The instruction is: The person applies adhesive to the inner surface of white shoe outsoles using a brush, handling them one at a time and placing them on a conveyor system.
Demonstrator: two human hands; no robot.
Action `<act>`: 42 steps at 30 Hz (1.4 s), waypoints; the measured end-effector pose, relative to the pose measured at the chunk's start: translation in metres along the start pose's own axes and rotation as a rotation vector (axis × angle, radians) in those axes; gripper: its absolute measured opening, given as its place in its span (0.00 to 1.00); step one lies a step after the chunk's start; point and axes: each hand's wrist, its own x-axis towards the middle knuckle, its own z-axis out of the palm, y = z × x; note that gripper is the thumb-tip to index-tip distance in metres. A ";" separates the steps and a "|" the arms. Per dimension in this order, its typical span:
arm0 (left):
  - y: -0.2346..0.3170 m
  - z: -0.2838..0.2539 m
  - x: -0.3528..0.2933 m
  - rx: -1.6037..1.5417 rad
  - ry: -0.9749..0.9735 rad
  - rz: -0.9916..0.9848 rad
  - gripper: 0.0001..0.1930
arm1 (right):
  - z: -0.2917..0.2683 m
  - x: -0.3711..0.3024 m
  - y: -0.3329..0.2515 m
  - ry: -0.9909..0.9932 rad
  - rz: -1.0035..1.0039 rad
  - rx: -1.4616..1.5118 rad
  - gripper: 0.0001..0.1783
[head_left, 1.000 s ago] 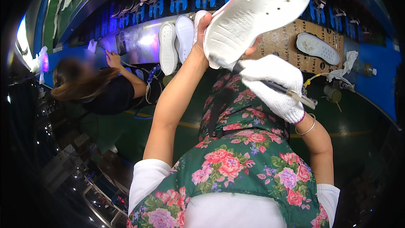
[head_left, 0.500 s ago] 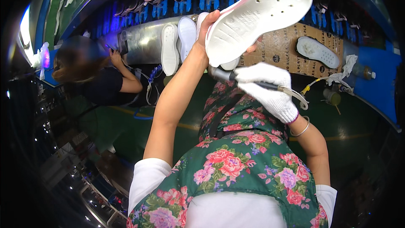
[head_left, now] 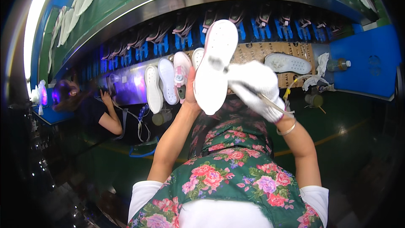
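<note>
My bare left hand grips a white shoe sole with a pink edge by its left side. The sole stands lengthwise away from me, its holed face turned up. In a white knit glove, my right hand closes around a slim dark-handled brush with a thin tube at its back end. The brush's tip meets the sole near mid-length, beside a grey smudge. Motion blurs the glove, and its finger details are unclear. Behind my left fingers lies a pink shoe, next to two white soles.
Another sole rests on brown cardboard on the bench. Shoes on blue holders line the back. A bottle and crumpled cloth are at right. At left, a co-worker reaches toward the bench.
The sole has moved down and left, farther from the camera, and turned more upright. My right hand has come up, bringing the brush tip onto the sole. The view has shifted.
</note>
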 end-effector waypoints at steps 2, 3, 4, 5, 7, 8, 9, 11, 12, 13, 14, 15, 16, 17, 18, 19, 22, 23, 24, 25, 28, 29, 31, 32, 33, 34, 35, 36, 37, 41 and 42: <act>0.011 0.002 0.003 0.244 -0.260 -0.004 0.55 | -0.004 -0.015 -0.011 -0.010 0.212 0.408 0.10; 0.017 0.013 0.002 0.365 -0.390 0.003 0.58 | -0.011 -0.021 -0.014 0.007 0.375 0.620 0.10; 0.023 0.029 -0.004 0.341 -0.403 -0.102 0.66 | -0.024 -0.025 -0.011 0.064 0.352 0.581 0.11; 0.027 0.035 0.001 0.297 -0.512 -0.104 0.66 | -0.025 -0.040 -0.004 0.225 0.477 0.706 0.11; 0.040 0.055 0.025 0.294 -0.718 -0.241 0.65 | -0.040 -0.054 0.002 0.452 0.546 0.823 0.12; 0.044 0.070 0.039 0.297 -0.772 -0.196 0.65 | -0.041 -0.058 0.003 0.525 0.619 0.873 0.12; 0.043 0.090 0.059 0.300 -0.822 -0.152 0.65 | -0.040 -0.063 0.009 0.598 0.695 0.925 0.13; 0.044 0.135 0.104 0.296 -0.855 -0.022 0.53 | -0.031 -0.071 0.019 0.602 0.718 0.842 0.13; 0.043 0.159 0.131 0.263 -0.749 0.027 0.49 | -0.025 -0.070 0.022 0.589 0.767 0.830 0.13; 0.033 0.194 0.151 0.104 -0.624 0.013 0.49 | -0.019 -0.072 0.027 0.578 0.822 0.812 0.12; 0.024 0.218 0.166 0.216 -0.424 0.161 0.52 | -0.010 -0.071 0.030 0.546 0.792 0.783 0.11; 0.031 0.224 0.184 -0.088 -0.490 -0.241 0.51 | -0.001 -0.075 0.037 0.536 0.802 0.747 0.11; 0.022 0.219 0.191 0.004 -0.424 -0.198 0.51 | 0.006 -0.080 0.038 0.528 0.825 0.719 0.11; 0.008 0.233 0.177 0.097 -0.353 -0.168 0.51 | 0.010 -0.086 0.042 0.532 0.856 0.689 0.11; 0.008 0.239 0.164 0.136 -0.266 -0.190 0.48 | 0.013 -0.093 0.046 0.538 0.849 0.694 0.11; 0.020 0.234 0.167 0.338 -0.280 -0.045 0.46 | 0.014 -0.098 0.046 0.538 0.903 0.725 0.11; 0.086 0.221 0.170 1.004 -0.085 0.627 0.40 | 0.018 -0.103 0.045 0.578 0.964 0.776 0.11; 0.135 0.205 0.188 1.490 0.124 0.989 0.45 | 0.021 -0.102 0.047 0.578 0.965 0.796 0.12; 0.183 0.187 0.197 1.997 0.482 1.424 0.46 | 0.023 -0.098 0.046 0.563 0.978 0.798 0.12; 0.210 0.183 0.189 2.122 0.677 1.337 0.46 | 0.023 -0.095 0.046 0.560 0.994 0.794 0.12; 0.302 0.133 0.168 2.232 0.480 1.172 0.17 | 0.035 -0.083 0.046 0.513 1.014 0.856 0.12; 0.298 0.132 0.152 2.184 0.372 1.224 0.12 | 0.038 -0.079 0.046 0.497 1.017 0.861 0.13; 0.279 0.123 0.114 1.751 0.242 1.094 0.11 | 0.039 -0.070 0.044 0.474 1.015 0.888 0.13; 0.270 0.114 0.091 1.622 0.114 1.163 0.11 | 0.040 -0.066 0.043 0.470 0.999 0.907 0.13; 0.264 0.105 0.067 1.488 -0.012 1.228 0.12 | 0.040 -0.062 0.043 0.465 0.981 0.927 0.13; 0.263 0.095 0.043 1.510 -0.016 1.381 0.13 | 0.039 -0.059 0.043 0.464 0.963 0.942 0.13; 0.265 0.085 0.016 1.534 -0.015 1.536 0.13 | 0.036 -0.053 0.041 0.472 0.943 0.964 0.12; 0.263 0.076 -0.007 1.406 -0.070 1.570 0.14 | 0.032 -0.047 0.039 0.484 0.925 0.976 0.12; 0.259 0.073 -0.033 1.289 -0.117 1.603 0.15 | 0.028 -0.041 0.036 0.490 0.908 1.001 0.12; 0.234 0.068 -0.097 0.869 0.403 1.497 0.12 | 0.011 -0.020 0.027 0.480 0.825 1.132 0.10; 0.227 0.063 -0.100 0.968 0.416 1.365 0.12 | 0.008 -0.017 0.023 0.483 0.836 1.164 0.10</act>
